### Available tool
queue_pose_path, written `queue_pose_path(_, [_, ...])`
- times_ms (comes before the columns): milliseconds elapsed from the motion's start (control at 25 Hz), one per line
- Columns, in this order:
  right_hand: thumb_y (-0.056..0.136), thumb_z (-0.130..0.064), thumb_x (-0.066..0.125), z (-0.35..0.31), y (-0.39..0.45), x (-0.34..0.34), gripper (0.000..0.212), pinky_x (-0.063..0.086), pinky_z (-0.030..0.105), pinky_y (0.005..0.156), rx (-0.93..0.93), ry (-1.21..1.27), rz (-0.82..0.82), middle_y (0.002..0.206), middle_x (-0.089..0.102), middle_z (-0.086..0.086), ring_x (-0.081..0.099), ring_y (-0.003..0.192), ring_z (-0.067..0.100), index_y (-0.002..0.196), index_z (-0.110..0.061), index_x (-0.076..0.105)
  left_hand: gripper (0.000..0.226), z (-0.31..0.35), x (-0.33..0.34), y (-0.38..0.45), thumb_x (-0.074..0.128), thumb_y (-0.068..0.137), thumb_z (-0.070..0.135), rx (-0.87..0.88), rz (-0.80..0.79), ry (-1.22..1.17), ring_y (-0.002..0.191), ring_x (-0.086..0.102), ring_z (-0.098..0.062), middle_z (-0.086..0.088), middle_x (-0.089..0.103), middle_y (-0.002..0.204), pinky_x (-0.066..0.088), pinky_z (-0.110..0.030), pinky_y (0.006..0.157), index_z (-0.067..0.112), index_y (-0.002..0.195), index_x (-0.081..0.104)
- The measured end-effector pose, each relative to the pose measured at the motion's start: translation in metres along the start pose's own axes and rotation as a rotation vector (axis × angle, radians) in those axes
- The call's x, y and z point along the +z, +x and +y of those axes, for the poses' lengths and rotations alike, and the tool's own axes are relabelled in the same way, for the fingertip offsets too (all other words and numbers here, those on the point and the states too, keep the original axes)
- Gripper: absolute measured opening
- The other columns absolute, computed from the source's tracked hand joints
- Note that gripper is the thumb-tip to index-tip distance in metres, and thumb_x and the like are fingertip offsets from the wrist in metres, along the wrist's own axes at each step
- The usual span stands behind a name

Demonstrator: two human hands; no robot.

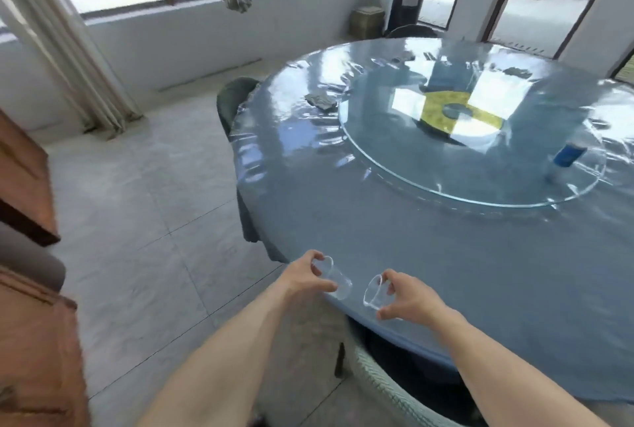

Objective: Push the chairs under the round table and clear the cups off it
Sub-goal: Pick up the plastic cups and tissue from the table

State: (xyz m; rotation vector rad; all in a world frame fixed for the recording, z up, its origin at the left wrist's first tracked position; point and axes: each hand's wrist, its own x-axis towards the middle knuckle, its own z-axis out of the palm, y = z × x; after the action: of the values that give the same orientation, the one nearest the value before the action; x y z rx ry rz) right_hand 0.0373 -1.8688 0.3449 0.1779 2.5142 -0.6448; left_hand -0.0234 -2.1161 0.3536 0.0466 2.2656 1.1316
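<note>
Two clear cups held just above the near rim of the round worktop (446, 272), one per hand. Left hand (308, 277) closed round the left cup (334, 277): thumb below, fingers curled over the upper side, cup tipped with its mouth up and away to the left, base pointing toward the right hand. Right hand (408, 299) pinching the right cup (373, 291) between thumb and fingertips, grip only partly closed (fingers spread rather than wrapped), cup lying sideways with its mouth facing left. Cups near each other but apart, a small gap between base and mouth. Both forearms bare, reaching in from the bottom edge.

Worktop draped in blue cloth under shiny clear plastic. Glass turntable (473, 165) in the middle, a blue can (567, 155) standing on its right part. Small dark crumpled object (320, 100) on the far left of the cloth, too blurred to name.

Near chair (387, 382), woven and pale, tucked partly under the rim directly below the hands. Left chair (233, 100), dark green, backrest close against the far-left rim. Far chair (410, 31) just showing behind the far rim.
</note>
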Motion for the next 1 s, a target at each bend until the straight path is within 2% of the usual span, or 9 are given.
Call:
queue_pose_path(120, [0.06, -0.048, 0.076, -0.068, 0.042, 0.016, 0.064, 0.05, 0.032, 0.084, -0.053, -0.044, -0.038, 0.111, 0.058, -0.012, 0.058, 0.098, 0.009, 0.118, -0.037, 0.05, 0.066, -0.047, -0.069, 0.002, 0.078, 0.059, 0.039, -0.046, 0.064, -0.031, 0.087, 0.063, -0.013, -0.002, 0.062, 0.105, 0.055, -0.032, 0.082, 0.031, 0.118, 0.051])
queue_pose_path(320, [0.064, -0.042, 0.074, -0.2, 0.107, 0.045, 0.06, 0.051, 0.036, 0.085, -0.168, -0.151, -0.083, 0.112, 0.059, -0.009, 0.059, 0.101, 0.015, 0.119, -0.033, 0.05, 0.061, -0.12, -0.171, 0.007, 0.081, 0.075, 0.028, -0.103, 0.12, -0.086, 0.087, 0.059, -0.013, -0.003, 0.061, 0.108, 0.047, -0.02, 0.072, 0.026, 0.127, 0.049])
queue_pose_path(480, [0.064, -0.045, 0.068, -0.285, 0.155, 0.064, 0.053, 0.051, 0.036, 0.081, -0.254, -0.273, -0.129, 0.106, 0.057, -0.01, 0.058, 0.098, 0.016, 0.112, -0.035, 0.048, 0.065, -0.165, -0.246, 0.005, 0.081, 0.072, 0.035, -0.169, 0.209, -0.132, 0.096, 0.061, -0.016, -0.002, 0.062, 0.11, 0.05, -0.027, 0.082, 0.027, 0.128, 0.05])
queue_pose_path(640, [0.073, -0.041, 0.071, -0.355, 0.197, 0.076, 0.059, 0.048, 0.031, 0.087, -0.335, -0.317, -0.176, 0.121, 0.058, -0.007, 0.057, 0.112, 0.017, 0.126, -0.032, 0.05, 0.066, -0.207, -0.302, 0.012, 0.082, 0.071, 0.037, -0.247, 0.283, -0.186, 0.101, 0.061, -0.018, 0.0, 0.061, 0.11, 0.05, -0.031, 0.09, 0.026, 0.128, 0.051])
queue_pose_path(880, [0.071, -0.041, 0.08, -0.442, 0.299, 0.086, 0.07, 0.05, 0.028, 0.085, -0.448, -0.293, -0.301, 0.125, 0.06, -0.006, 0.059, 0.105, 0.013, 0.132, -0.035, 0.045, 0.071, -0.234, -0.381, 0.068, 0.082, 0.071, 0.043, -0.317, 0.312, -0.207, 0.103, 0.06, -0.016, 0.0, 0.06, 0.112, 0.047, -0.028, 0.087, 0.025, 0.131, 0.048])
queue_pose_path(1000, [0.073, -0.041, 0.081, -0.487, 0.358, 0.073, 0.072, 0.052, 0.031, 0.088, -0.478, -0.247, -0.318, 0.126, 0.06, -0.007, 0.06, 0.106, 0.013, 0.134, -0.035, 0.044, 0.074, -0.229, -0.43, 0.113, 0.083, 0.067, 0.045, -0.351, 0.338, -0.182, 0.1, 0.062, -0.015, 0.001, 0.062, 0.109, 0.049, -0.028, 0.086, 0.026, 0.131, 0.049])
